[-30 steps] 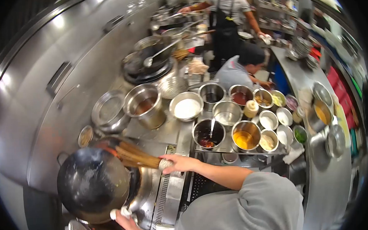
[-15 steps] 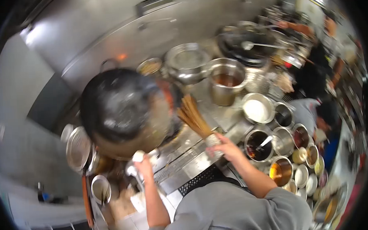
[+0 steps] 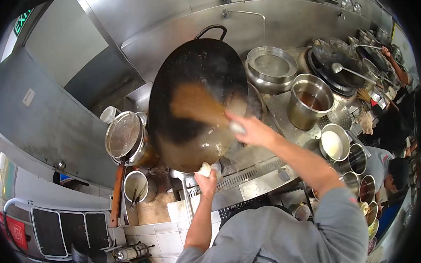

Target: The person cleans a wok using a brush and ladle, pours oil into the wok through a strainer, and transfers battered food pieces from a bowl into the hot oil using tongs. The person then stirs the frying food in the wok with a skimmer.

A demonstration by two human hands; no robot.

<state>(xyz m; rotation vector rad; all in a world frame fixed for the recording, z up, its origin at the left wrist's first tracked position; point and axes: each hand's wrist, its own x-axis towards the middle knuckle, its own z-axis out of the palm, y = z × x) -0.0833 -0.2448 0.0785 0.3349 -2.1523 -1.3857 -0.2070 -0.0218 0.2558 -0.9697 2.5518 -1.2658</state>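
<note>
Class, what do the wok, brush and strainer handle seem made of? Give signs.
Wok: probably iron or steel, from its blackened, partly glossy surface. Brush: perhaps bamboo, being tan; blur hides the finish. Strainer handle: likely smooth wood, from its brown colour.

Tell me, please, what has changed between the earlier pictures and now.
The right hand has brought the tan, bundled-bristle brush leftward, from beside the round black metal wok to over its inside. The camera view has turned left too. Nothing was let go: the left hand still holds the white cloth at the wok's near rim.
</note>
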